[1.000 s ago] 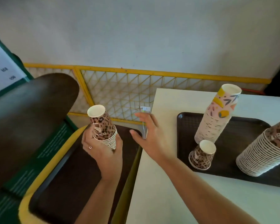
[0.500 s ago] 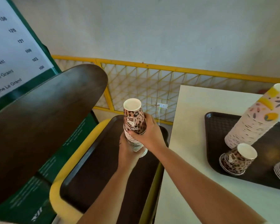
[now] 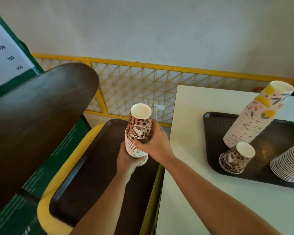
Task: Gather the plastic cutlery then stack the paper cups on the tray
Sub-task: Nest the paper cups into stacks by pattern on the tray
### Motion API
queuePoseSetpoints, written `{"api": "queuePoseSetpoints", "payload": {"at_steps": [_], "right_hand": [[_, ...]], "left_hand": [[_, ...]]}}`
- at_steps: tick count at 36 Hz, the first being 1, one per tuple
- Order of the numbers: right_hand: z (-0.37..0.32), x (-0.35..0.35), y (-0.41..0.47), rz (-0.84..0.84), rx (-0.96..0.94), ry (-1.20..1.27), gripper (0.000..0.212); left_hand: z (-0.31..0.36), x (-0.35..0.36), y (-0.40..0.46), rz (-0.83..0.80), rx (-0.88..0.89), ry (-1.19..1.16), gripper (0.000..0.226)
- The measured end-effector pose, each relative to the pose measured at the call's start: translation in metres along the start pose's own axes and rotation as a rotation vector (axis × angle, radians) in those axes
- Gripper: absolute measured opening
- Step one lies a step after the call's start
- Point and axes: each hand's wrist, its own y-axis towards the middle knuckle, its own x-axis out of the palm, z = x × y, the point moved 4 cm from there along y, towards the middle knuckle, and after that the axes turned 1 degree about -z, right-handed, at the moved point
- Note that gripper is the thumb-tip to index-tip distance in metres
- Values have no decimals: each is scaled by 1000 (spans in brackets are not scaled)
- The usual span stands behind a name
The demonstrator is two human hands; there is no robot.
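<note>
Above the dark tray (image 3: 95,180), both hands' grips around the inverted leopard cup stack (image 3: 138,133): left hand (image 3: 127,158) low, right hand (image 3: 154,143) high.

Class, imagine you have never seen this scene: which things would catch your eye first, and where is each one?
First, the leopard-print cup stack, held upside down in mid-air at the centre by both hands: the left hand grips its lower rims, the right hand wraps the top cup, above a dark tray. Next, on the white table to the right, a tall pastel cup stack leans on a second tray, with a single leopard cup before it.
</note>
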Motion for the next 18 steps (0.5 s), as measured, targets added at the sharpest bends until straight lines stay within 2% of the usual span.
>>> {"api": "queuePoseSetpoints", "payload": {"at_steps": [4,11,14,18], "right_hand": [[2,-13,-5,14,7,39,78],[-8,-46,-17,-1,-14,84,80],[-13,-67,-26,-16,-48,89,81],[-13,-96,-38,15,-63,60,79]], "left_hand": [[4,0,-7,-2,20,54,96],[26,12,-29,43,116,109,88],[40,27,-41,5,149,114,96],[56,56,-62,-84,176,49,90]]}}
